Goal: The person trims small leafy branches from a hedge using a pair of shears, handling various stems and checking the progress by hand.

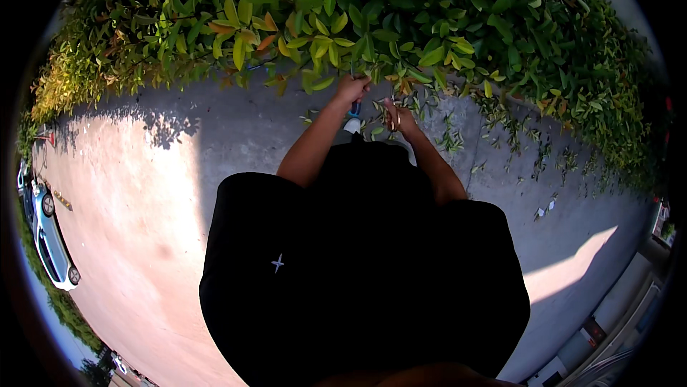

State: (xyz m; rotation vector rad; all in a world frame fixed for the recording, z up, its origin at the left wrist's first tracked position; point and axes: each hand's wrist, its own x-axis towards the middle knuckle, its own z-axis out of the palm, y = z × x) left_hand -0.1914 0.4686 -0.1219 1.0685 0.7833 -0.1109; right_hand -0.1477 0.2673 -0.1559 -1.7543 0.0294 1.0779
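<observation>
Left hand (351, 90): we are closing our fingers around a leafy twig of the hedge (372, 22), right at its lower fringe.
Twig: it is hanging just above our left fingertips, among green and yellow leaves.
Right hand (398, 119): we are holding pruning shears (393, 121) just beside the left fingers; we cannot tell whether the blades are parted.
Doing it well: we judge that keeping the twig taut and the blades clear of our left fingers matters.
Edges and room: clippings (451, 140) are lying on the pavement (215, 136) beyond our right fingers; open ground is stretching to the left.
</observation>
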